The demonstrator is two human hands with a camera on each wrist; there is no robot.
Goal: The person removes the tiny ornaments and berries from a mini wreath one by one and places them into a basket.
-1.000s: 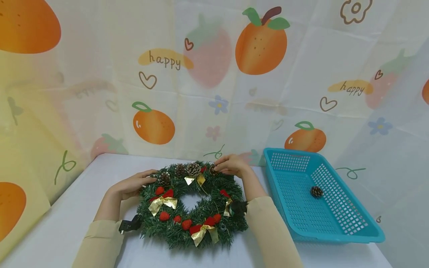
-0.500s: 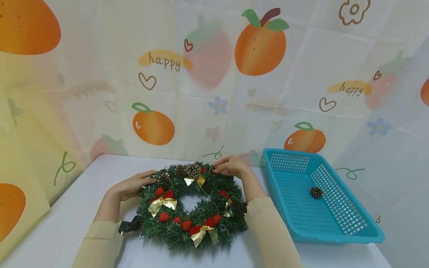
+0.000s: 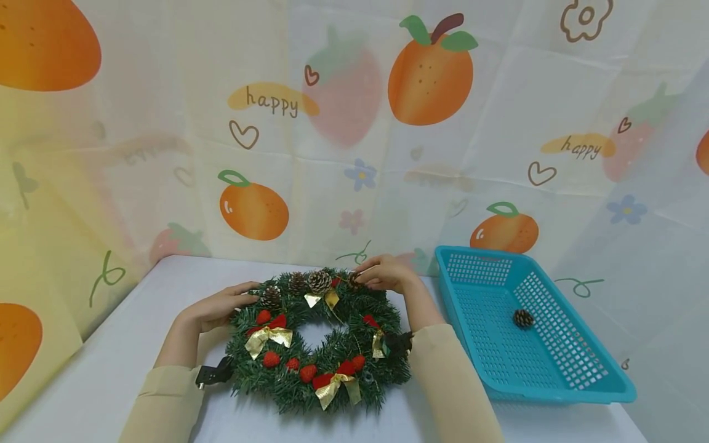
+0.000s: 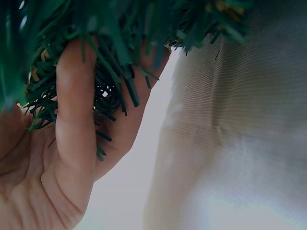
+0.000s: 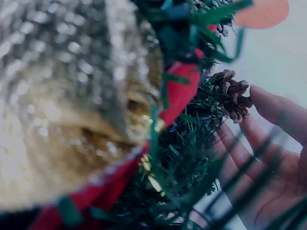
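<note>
A green Christmas wreath [image 3: 260,387] lies on the white table, trimmed with red berries, gold-and-red bows and several pine cones along its far side. My left hand [image 3: 221,306] grips its far left edge beside a pine cone [image 3: 271,297]; in the left wrist view, bent fingers [image 4: 76,110] go into the needles, their tips hidden. At the far right edge my right hand [image 3: 390,274] pinches a pine cone [image 5: 233,96]. The right wrist view shows the thumb [image 5: 273,108] against this cone and the other fingers under it, partly behind the greenery. A gold bow [image 5: 72,105] fills that view's left side.
A turquoise plastic basket [image 3: 482,369] stands to the right of the wreath, with one pine cone [image 3: 523,318] inside. Behind the table hangs a curtain [image 3: 332,184] printed with oranges and strawberries. A black wrist camera [image 3: 216,372] is close to the wreath's left edge.
My right wrist and sleeve have shifted slightly to the right, with the hand still at the pine cone. The left hand, wreath and basket look the same.
</note>
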